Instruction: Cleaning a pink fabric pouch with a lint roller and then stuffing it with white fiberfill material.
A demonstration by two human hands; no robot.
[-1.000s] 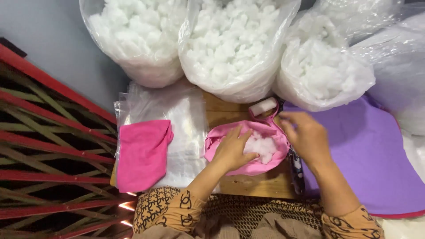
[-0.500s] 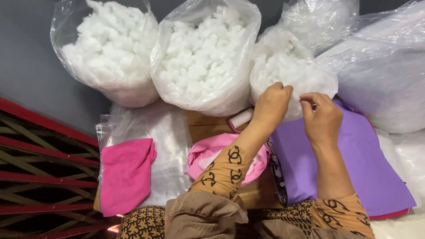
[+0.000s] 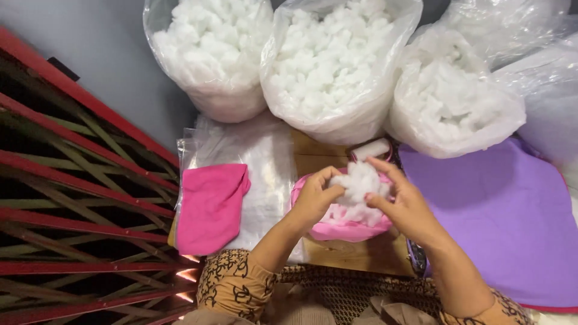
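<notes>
Near the frame's centre, my left hand (image 3: 316, 195) and right hand (image 3: 402, 204) both pinch a white stuffing clump (image 3: 360, 180) over the light pink fabric pouch (image 3: 340, 229) on the wooden counter (image 3: 349, 253); a folded pink cloth (image 3: 211, 207) lies left; stuffing bags (image 3: 331, 66) line the top.

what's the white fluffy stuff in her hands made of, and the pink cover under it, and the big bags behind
White clump, held between left hand and right hand: looks like fibre stuffing, cotton or polyester; matte, wispy edges. Pink cover: seems soft knit or fleece fabric, matte, folds limply. Big bags: thin clear plastic film, glossy, crinkled, contents visible through it.
</notes>
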